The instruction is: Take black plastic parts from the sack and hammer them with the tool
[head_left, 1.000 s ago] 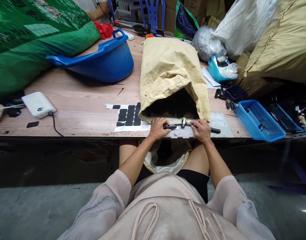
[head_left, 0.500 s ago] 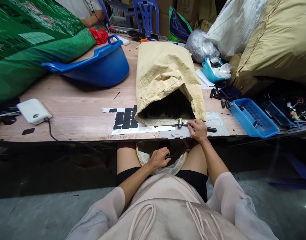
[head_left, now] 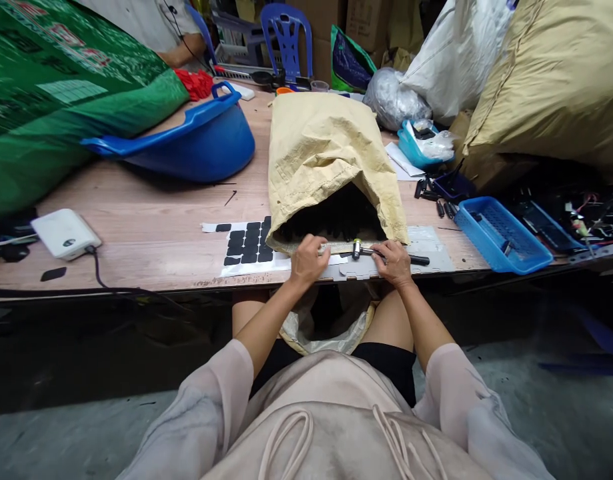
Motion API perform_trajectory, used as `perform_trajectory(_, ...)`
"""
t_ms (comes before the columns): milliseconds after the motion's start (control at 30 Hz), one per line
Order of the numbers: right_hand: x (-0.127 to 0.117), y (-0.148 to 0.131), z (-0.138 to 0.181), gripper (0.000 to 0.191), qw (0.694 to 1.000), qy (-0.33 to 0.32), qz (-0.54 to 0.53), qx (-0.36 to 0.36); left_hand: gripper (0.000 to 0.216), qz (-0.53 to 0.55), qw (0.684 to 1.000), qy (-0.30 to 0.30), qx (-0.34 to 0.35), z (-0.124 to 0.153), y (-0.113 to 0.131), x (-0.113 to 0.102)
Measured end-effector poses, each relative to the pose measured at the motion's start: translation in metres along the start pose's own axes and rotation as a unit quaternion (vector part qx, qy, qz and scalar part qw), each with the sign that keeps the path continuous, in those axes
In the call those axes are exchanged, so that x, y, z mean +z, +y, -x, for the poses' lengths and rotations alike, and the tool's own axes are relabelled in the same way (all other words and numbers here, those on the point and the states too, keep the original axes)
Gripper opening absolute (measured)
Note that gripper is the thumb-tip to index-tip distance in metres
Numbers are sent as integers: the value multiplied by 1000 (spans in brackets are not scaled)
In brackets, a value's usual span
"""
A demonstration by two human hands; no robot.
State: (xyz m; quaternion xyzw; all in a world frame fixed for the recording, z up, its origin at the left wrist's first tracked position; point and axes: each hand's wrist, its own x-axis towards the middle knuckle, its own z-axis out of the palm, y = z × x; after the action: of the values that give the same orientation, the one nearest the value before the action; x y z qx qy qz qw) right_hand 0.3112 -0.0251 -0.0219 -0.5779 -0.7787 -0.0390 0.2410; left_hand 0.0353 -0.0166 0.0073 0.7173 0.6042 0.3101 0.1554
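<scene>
A tan sack (head_left: pixel 321 143) lies on the table with its dark mouth towards me and many small black pieces inside. At the left of that mouth is my left hand (head_left: pixel 307 261), its fingers bent and slightly apart, with nothing visible in them. My right hand (head_left: pixel 393 263) grips a small hammer (head_left: pixel 419 261) by the shaft, just right of its head, low over the table edge. To the left lies a white sheet of black rounded-square stickers (head_left: pixel 251 243), partly under the sack. A second open sack (head_left: pixel 331 341) sits between my knees.
A blue basin (head_left: pixel 206 150) stands at the left beside a big green sack (head_left: pixel 61 113). A white box with a cable (head_left: pixel 66 233) is nearer. On the right are a blue basket (head_left: pixel 503 237) and stuffed sacks (head_left: pixel 551 87). Another person's arm (head_left: pixel 183 52) shows at the far left.
My left hand has risen from the lower sack, where it held a black piece, to the upper sack's mouth; that piece no longer shows. My right hand stays at the hammer.
</scene>
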Motion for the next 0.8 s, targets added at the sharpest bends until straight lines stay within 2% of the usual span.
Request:
perform_trajectory(67,1,0,0,23,1000,2,-1,0,23,-40,997,9,-60,-30,0,-3)
perform_trajectory(133,1,0,0,23,1000,3,-3,-1,28,-73,992,-17,-106,-52,0,-3)
perform_trajectory(267,1,-2,0,22,1000,5,-10,-2,29,-107,982,-86,-133,-68,0,-3)
perform_trajectory(367,1,-2,1,22,1000,7,-14,0,25,-105,985,-72,-118,-59,-2,-7)
perform_trajectory(467,1,-1,1,22,1000,6,-15,-1,19,-70,995,-45,-47,-39,-9,-13)
perform_trajectory(600,2,1,1,22,1000,7,-13,1,15,0,994,-102,36,-14,-22,-10)
perform_trajectory(667,2,1,1,22,1000,8,-11,3,17,24,990,-129,45,-8,-27,-4)
perform_trajectory(800,2,3,1,22,1000,10,-3,-4,19,42,990,-128,38,-6,-32,5)
